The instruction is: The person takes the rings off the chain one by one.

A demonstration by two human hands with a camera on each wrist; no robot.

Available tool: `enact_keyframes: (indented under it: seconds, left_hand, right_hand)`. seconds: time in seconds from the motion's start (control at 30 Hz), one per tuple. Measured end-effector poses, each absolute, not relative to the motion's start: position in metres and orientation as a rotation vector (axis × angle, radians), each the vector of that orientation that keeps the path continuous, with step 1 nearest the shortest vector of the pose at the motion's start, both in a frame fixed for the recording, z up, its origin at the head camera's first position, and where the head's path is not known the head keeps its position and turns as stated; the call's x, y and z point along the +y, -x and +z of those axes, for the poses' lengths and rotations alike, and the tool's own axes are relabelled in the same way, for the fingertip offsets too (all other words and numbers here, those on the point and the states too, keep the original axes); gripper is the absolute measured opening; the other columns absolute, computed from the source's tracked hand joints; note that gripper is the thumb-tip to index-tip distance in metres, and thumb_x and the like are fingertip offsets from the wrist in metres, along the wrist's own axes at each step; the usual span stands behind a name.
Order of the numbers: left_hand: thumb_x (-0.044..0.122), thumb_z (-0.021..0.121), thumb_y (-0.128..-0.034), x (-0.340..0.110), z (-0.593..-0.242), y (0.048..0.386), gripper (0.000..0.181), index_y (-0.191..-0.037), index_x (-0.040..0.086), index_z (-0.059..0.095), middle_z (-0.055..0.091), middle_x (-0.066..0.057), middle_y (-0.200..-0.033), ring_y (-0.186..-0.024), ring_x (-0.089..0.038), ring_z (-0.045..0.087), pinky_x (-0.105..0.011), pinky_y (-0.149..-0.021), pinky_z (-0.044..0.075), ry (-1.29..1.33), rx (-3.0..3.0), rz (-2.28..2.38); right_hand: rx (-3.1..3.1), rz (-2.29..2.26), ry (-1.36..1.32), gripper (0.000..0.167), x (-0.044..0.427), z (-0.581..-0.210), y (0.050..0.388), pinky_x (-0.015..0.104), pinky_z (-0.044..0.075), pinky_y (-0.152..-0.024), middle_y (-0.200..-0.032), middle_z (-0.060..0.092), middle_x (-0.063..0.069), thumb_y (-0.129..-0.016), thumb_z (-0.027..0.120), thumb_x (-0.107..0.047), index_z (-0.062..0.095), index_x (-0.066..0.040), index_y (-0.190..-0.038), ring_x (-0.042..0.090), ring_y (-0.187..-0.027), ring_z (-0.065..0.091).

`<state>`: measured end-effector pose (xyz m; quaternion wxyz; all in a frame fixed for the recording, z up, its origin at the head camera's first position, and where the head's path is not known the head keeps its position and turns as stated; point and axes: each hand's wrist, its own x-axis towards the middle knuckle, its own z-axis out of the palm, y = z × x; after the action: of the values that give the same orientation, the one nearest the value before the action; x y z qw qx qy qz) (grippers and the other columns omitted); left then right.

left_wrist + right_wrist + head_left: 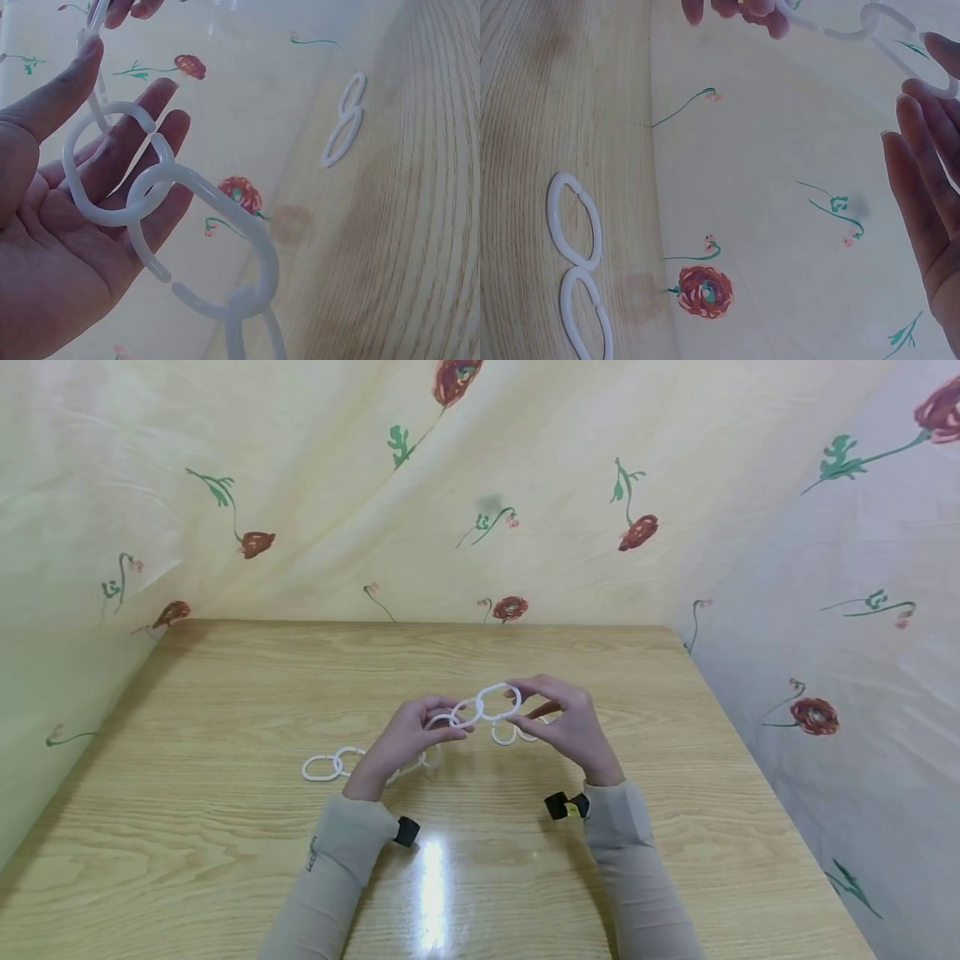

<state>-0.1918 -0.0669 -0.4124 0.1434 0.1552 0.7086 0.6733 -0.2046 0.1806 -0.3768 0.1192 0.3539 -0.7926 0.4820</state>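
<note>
A chain of white plastic links runs between the two hands above the table. My left hand (401,739) holds it, thumb against one link, with another open link (71,176) lying across the fingers in the left wrist view. From this hand the chain hangs down, and its far end link (303,767) rests on the table at the left. My right hand (562,714) pinches the raised end link (519,697) between thumb and fingers. Each link has a small gap in its ring. Behind the right hand, two more white links (504,743) lie on the table.
The wooden table (225,693) has a light grain and reflects a bright streak near the front. A cloth with printed flowers (315,527) hangs behind it and at the sides. Black wrist cameras (407,832) sit on both sleeves.
</note>
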Motion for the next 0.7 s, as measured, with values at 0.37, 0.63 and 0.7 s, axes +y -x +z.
enact_keyframes:
  seconds: [0.37, 0.63, 0.7]
  left_hand:
    - [0.007, 0.071, -0.0862, -0.068, -0.406, 0.191, 0.043, -0.126, 0.001, 0.059, 0.071, -0.019, -0.108, -0.094, -0.014, 0.070, -0.022, -0.084, 0.057, -0.417, 2.183, 1.937]
    - [0.005, 0.070, -0.0866, -0.068, -0.399, 0.187, 0.043, -0.128, 0.001, 0.058, 0.071, -0.020, -0.109, -0.090, -0.008, 0.070, -0.022, -0.084, 0.057, -0.418, 2.162, 1.963]
    - [0.004, 0.070, -0.0864, -0.067, -0.398, 0.186, 0.043, -0.127, 0.000, 0.058, 0.071, -0.020, -0.108, -0.088, -0.006, 0.069, -0.023, -0.084, 0.057, -0.428, 2.144, 1.978]
  right_hand:
    - [-2.301, 1.436, -0.987, 0.042, 0.182, -0.377, 0.205, 0.026, 0.060, -0.064, -0.098, 0.070, 0.017, -0.076, 0.077, 0.007, 0.067, 0.001, -0.116, -0.001, -0.095, 0.062]
    - [-2.195, 1.541, -1.002, 0.040, 0.180, -0.381, 0.208, 0.026, 0.061, -0.065, -0.099, 0.070, -0.004, -0.076, 0.076, 0.010, 0.067, 0.006, -0.115, 0.003, -0.094, 0.064]
    - [-2.170, 1.573, -1.007, 0.040, 0.180, -0.382, 0.208, 0.026, 0.061, -0.066, -0.101, 0.069, -0.012, -0.076, 0.075, 0.010, 0.066, 0.007, -0.114, 0.004, -0.094, 0.064]
